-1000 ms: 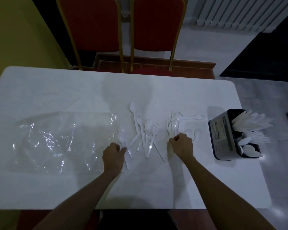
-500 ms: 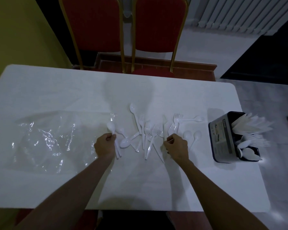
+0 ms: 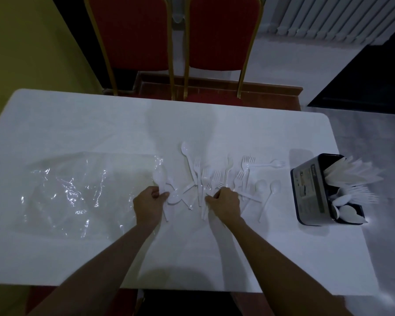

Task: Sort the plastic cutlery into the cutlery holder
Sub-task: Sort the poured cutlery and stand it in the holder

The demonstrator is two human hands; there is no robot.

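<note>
**On the desk: holder part-filled, a loose pile left to sort**

Nearest the desk [image 3: 214, 258] edge, both hands are in the loose cutlery. The left hand [image 3: 146, 201] has its grip curled round a few white spoons [image 3: 160, 177], thumb over the handles. The right hand [image 3: 226, 201] has its grip closed on a small bunch of forks [image 3: 216, 176] near their handle ends.

Between and just beyond the hands, more forks and a long spoon [image 3: 185, 151] lie crossed on the desk. Two further spoons [image 3: 274, 187] lie to the right.

Farther right, the black cutlery holder [image 3: 310, 190] already carries what look like knives, forks and spoons in separate compartments. By my judgement a good share is sorted and the scattered heap remains.

A clear plastic bag [image 3: 73, 188] lies to the left, and two red chairs [image 3: 132, 30] stand beyond.
</note>
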